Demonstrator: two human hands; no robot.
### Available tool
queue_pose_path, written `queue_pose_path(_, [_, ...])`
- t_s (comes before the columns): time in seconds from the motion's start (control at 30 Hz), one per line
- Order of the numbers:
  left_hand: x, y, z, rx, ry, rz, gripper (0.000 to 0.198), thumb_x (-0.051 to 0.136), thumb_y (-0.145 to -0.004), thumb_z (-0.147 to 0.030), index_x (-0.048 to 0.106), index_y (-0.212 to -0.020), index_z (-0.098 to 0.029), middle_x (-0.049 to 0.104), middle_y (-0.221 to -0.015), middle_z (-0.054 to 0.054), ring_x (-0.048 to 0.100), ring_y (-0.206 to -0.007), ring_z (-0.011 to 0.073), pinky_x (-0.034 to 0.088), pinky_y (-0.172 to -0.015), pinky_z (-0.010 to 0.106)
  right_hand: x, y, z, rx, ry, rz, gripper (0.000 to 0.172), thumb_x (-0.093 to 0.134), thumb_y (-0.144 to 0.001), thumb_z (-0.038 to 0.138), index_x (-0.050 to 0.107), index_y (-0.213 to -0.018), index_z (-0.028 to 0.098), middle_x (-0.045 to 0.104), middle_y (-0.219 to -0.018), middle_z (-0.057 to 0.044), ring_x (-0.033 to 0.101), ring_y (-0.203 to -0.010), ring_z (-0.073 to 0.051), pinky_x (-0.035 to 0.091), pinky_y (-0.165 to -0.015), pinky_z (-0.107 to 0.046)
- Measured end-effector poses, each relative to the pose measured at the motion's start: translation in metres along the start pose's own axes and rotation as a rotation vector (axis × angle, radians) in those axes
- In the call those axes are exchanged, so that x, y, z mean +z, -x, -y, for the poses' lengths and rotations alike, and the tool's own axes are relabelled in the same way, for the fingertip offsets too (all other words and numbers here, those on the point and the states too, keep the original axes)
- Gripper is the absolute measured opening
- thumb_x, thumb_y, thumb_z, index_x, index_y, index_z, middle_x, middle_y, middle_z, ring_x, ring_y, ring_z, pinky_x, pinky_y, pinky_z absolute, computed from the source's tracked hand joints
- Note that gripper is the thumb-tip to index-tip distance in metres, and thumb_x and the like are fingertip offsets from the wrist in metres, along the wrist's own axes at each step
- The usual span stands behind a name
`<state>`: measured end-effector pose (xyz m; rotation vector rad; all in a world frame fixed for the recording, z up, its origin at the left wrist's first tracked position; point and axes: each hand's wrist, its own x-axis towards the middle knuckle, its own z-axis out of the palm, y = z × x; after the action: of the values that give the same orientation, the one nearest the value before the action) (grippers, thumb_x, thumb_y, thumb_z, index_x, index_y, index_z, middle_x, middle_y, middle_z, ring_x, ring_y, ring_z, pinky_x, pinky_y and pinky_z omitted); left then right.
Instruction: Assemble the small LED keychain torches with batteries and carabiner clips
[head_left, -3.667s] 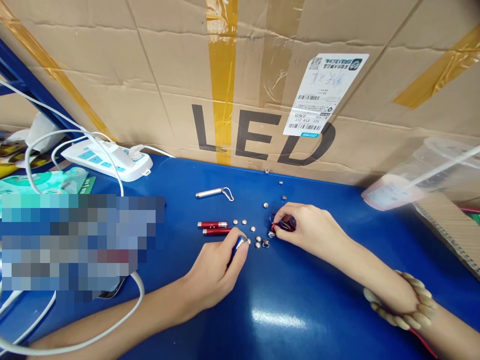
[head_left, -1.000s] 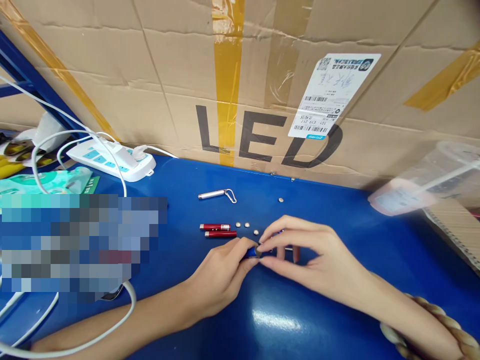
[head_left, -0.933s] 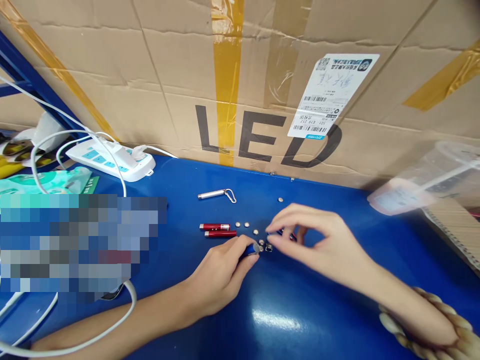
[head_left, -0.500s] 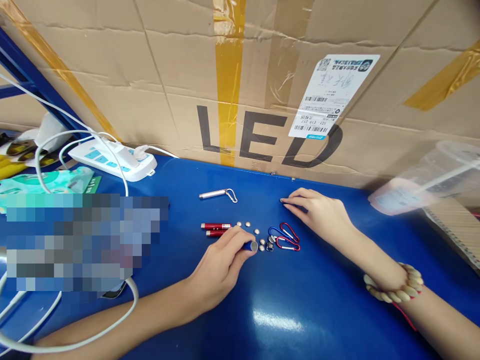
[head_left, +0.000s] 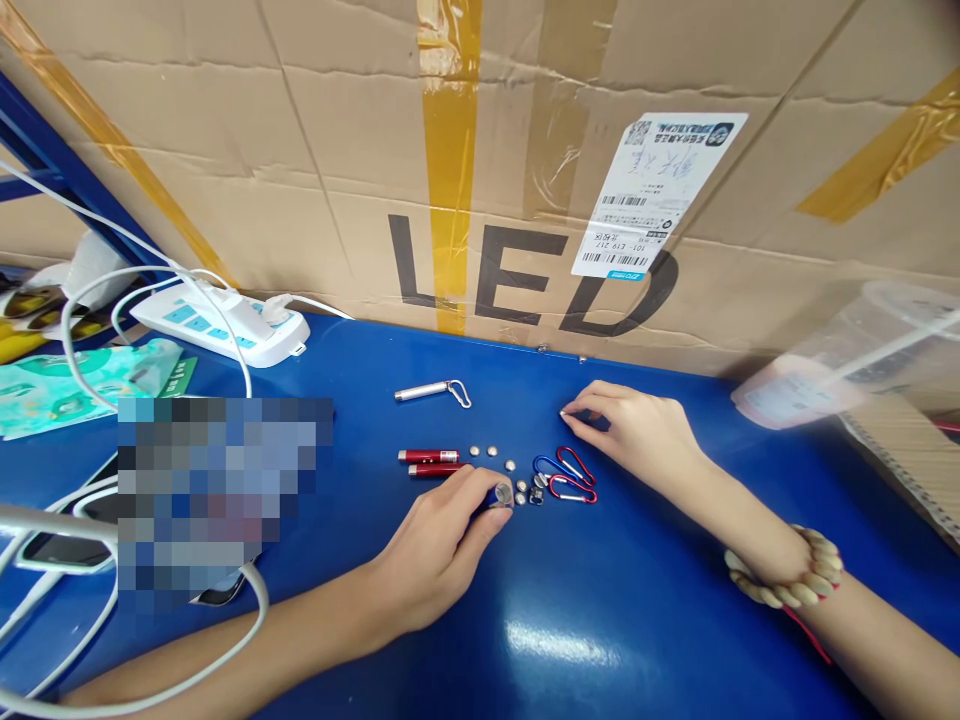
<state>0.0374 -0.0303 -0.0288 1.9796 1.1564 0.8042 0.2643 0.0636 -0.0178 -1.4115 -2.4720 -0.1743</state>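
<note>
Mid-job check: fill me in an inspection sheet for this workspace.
Surface: glossy blue tabletop with a bright reflection.
Job's things: two red tubes, silver tube with clip, silver round pieces, three carabiners.
Clutter: green packet and white power strip, left side.
Hands: left hand holds a blue tube; right hand pinches a small piece.
Cables: white cable crosses in front of the left forearm.
Surroundings: cardboard box marked LED behind; translucent container right; a left patch is pixelated.

Single view, from your head: faces forward and down onto counter [head_left: 637,620]. Near enough to show your left hand [head_left: 446,535] and right hand [head_left: 649,430] together, mid-frame; carton [head_left: 337,150] beyond hands fills upper view.
</note>
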Motion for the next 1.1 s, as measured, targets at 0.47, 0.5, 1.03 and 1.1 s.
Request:
queue_pose_path(0.47, [0.002,-0.001,0.002,0.109,-0.057,-0.032,0.013,0.045,-0.092,-0.022,0.057,-0.094,-0.017,0.059,-0.078,0.002,0.053,-0.071,0.0148,0.045,-0.066,0.025,-0.044,0.022,0.050,-0.470,-0.429,-0.105,0.008,0.059,-0.085,0.022,0.065,-0.087,0.019,0.068,-0.084,0.000,0.062,-0.068,-0.008,0.045,-0.061,-0.019])
queue_pose_path(0.5, [0.002,-0.001,0.003,0.108,-0.056,-0.029,0.014,0.045,-0.092,-0.022,0.057,-0.095,-0.017,0.060,-0.080,0.003,0.054,-0.072,0.0149,0.045,-0.067,0.025,-0.043,0.021,0.050,-0.481,-0.411,-0.111,0.008,0.058,-0.085,0.022,0.065,-0.087,0.018,0.068,-0.084,0.000,0.062,-0.068,-0.008,0.045,-0.060,-0.020])
queue_pose_path(1.03, [0.004,-0.002,0.001,0.087,-0.092,-0.041,0.016,0.043,-0.092,-0.024,0.057,-0.089,-0.016,0.062,-0.079,0.004,0.057,-0.070,0.0165,0.047,-0.065,0.028,-0.035,0.001,0.021,-0.025,-0.364,0.019,0.017,0.056,-0.084,0.034,0.069,-0.087,0.024,0.067,-0.088,0.002,0.060,-0.061,-0.008,0.043,-0.052,-0.021])
queue_pose_path(1.1, [0.005,-0.001,0.002,0.111,-0.105,-0.040,0.017,0.043,-0.093,-0.025,0.057,-0.090,-0.016,0.062,-0.078,0.004,0.057,-0.070,0.0165,0.047,-0.064,0.029,-0.024,-0.006,0.000,0.135,-0.103,-0.022,0.016,0.058,-0.081,0.035,0.069,-0.087,0.027,0.068,-0.085,0.004,0.060,-0.056,-0.009,0.039,-0.047,-0.022])
